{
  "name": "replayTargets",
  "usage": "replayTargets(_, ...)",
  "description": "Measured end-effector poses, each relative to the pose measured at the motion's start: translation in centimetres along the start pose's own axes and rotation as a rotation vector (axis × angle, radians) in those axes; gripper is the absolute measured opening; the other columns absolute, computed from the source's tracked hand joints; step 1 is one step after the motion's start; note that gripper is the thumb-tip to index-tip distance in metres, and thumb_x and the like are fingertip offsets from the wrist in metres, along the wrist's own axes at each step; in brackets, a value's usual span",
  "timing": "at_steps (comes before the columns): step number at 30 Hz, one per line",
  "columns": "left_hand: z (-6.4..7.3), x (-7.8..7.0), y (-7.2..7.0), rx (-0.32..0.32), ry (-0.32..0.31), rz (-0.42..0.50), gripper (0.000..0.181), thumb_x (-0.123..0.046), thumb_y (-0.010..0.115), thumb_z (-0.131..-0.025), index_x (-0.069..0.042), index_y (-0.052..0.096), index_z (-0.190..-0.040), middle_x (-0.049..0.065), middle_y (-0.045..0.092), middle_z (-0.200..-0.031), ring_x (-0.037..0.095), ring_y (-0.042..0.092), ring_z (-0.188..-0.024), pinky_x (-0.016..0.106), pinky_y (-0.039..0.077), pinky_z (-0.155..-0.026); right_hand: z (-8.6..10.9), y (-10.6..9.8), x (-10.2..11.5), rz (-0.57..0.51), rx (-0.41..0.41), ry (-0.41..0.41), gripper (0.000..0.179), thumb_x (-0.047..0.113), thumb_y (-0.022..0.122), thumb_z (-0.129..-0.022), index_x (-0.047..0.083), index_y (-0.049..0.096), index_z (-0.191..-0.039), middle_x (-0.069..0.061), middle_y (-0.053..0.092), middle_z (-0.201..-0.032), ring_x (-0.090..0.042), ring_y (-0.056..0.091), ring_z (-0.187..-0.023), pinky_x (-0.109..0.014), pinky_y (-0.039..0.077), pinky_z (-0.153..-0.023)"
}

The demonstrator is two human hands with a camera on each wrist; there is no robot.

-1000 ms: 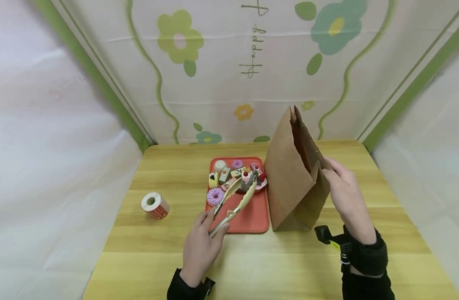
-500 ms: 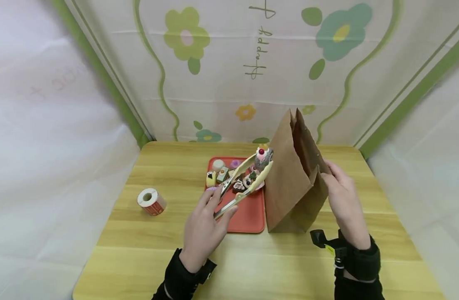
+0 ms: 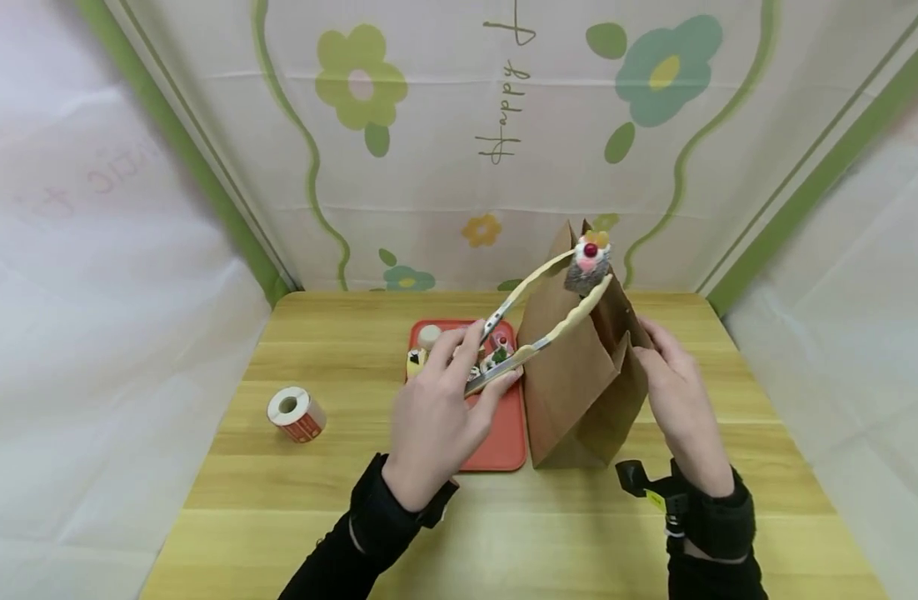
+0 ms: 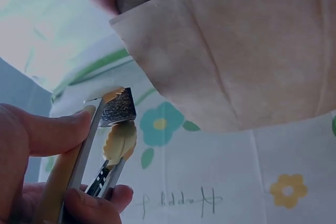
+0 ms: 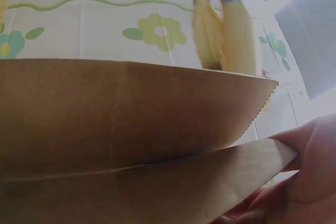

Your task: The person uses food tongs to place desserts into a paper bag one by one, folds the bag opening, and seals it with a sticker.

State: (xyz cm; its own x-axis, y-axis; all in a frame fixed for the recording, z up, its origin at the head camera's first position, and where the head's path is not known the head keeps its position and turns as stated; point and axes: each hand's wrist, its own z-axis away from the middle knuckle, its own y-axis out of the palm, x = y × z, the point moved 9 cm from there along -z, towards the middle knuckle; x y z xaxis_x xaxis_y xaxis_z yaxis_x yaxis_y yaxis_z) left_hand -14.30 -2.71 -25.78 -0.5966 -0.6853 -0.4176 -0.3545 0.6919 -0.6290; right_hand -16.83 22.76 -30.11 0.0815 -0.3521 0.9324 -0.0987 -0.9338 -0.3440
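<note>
Head view: one left hand (image 3: 438,421), gripping tongs (image 3: 571,321); one small toy cake (image 3: 585,277), cherry-topped, between the tong tips, raised to the upper part of a paper bag (image 3: 567,400). Bag upright, open at top, between tray and the worktop's right edge. One right hand (image 3: 678,400), holding the bag's near right rim. One red tray (image 3: 506,442), toward the worktop's far edge, bearing further toy sweets (image 3: 429,337). One label roll (image 3: 297,415), near the worktop's left edge.

Left wrist view: thumb and fingers around the tongs; cake dark-sided, apart from the bag's rim.

Right wrist view: bag's edge pinched by the right hand; tong tips beyond the opposite rim, cake mostly hidden.
</note>
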Motion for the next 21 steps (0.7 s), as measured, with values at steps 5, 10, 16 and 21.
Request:
replayTargets(5, -1.4, -0.9, 0.9, 0.039, 0.029, 0.018, 0.057, -0.037, 0.071, -0.092, -0.005, 0.056, -0.138, 0.005, 0.057, -0.115, 0.010, 0.054, -0.067, 0.025, 0.040, -0.050, 0.0, 0.1, 0.1, -0.003, 0.004, -0.006, 0.049, 0.021, 0.034, -0.107, 0.003, 0.031, -0.153, -0.017, 0.032, -0.153, -0.034, 0.030, -0.138, -0.055, 0.021, -0.109)
replayTargets(10, -2.0, -1.2, 1.6, 0.074, 0.043, 0.002, 0.056, -0.035, 0.072, -0.091, -0.003, 0.058, -0.134, 0.006, 0.058, -0.113, 0.009, 0.047, -0.055, 0.023, 0.036, -0.046, 0.1, -0.1, -0.2, 0.000, -0.003, 0.003, 0.049, 0.021, 0.034, -0.107, 0.002, 0.032, -0.153, -0.018, 0.034, -0.152, -0.035, 0.032, -0.137, -0.056, 0.022, -0.108)
replayTargets(16, -2.5, -1.3, 1.3, 0.106, 0.036, -0.056, 0.055, -0.037, 0.073, -0.090, -0.004, 0.059, -0.132, 0.005, 0.058, -0.110, 0.010, 0.053, -0.058, 0.027, 0.043, -0.048, 0.0, -0.5, -0.2, -0.010, -0.021, 0.010, 0.048, 0.020, 0.035, -0.106, 0.004, 0.035, -0.152, -0.018, 0.039, -0.149, -0.034, 0.036, -0.133, -0.055, 0.025, -0.106)
replayTargets(21, -3.0, -1.8, 0.4, 0.158, 0.047, -0.148, 0.058, -0.038, 0.075, -0.088, -0.003, 0.060, -0.132, 0.005, 0.058, -0.111, 0.013, 0.048, -0.056, 0.028, 0.040, -0.044, -0.1, -0.6, -0.2, -0.006, -0.023, 0.008, 0.048, 0.018, 0.035, -0.106, 0.002, 0.035, -0.151, -0.019, 0.039, -0.148, -0.033, 0.036, -0.133, -0.055, 0.026, -0.105)
